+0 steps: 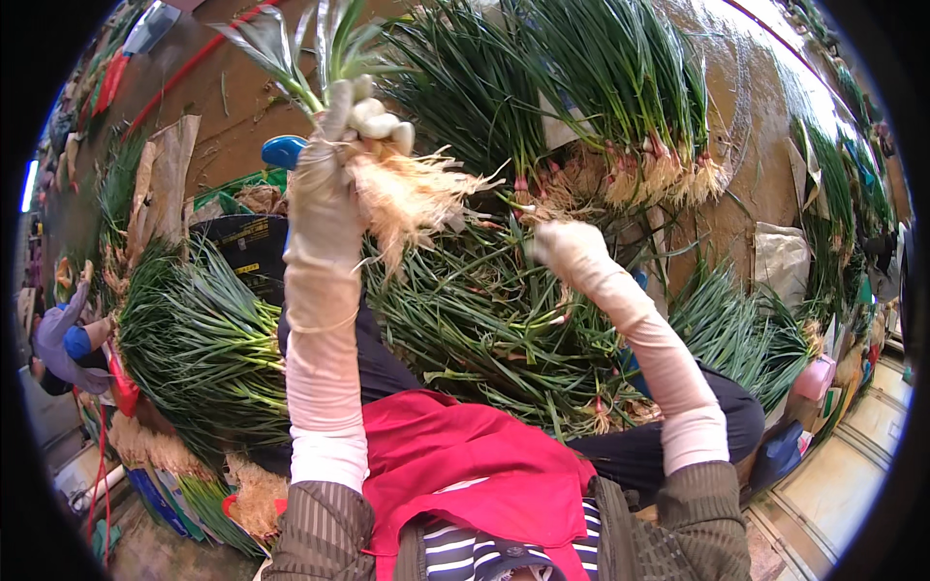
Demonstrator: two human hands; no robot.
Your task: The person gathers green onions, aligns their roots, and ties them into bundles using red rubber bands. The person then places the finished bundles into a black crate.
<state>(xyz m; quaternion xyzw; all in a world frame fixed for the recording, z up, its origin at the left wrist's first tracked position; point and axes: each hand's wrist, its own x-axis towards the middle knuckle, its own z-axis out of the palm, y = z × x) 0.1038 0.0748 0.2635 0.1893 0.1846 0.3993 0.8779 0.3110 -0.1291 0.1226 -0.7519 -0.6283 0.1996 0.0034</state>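
Up at the top left, my left hand [374,120], in a pale glove, grips a bunch of spring onions [312,94]. Their leaves spread upward, and a thick tuft of pale roots [414,196] hangs out to the right. My right hand [570,243], also gloved, is blurred over the middle. A single stalk [517,205] shows just beyond its fingers; whether they hold it I cannot tell. Below both hands lies a loose, tangled heap of spring onions [494,327] between my legs. Ahead, neater bundles [617,94] lie with pinkish bulbs and roots towards me.
More spring onions lie to my left [203,341] and right [741,341]. A dark printed box or sheet [243,243] sits beside my left forearm. Another person [69,341] is at the far left. A red line [196,62] crosses the wet brown floor [755,167].
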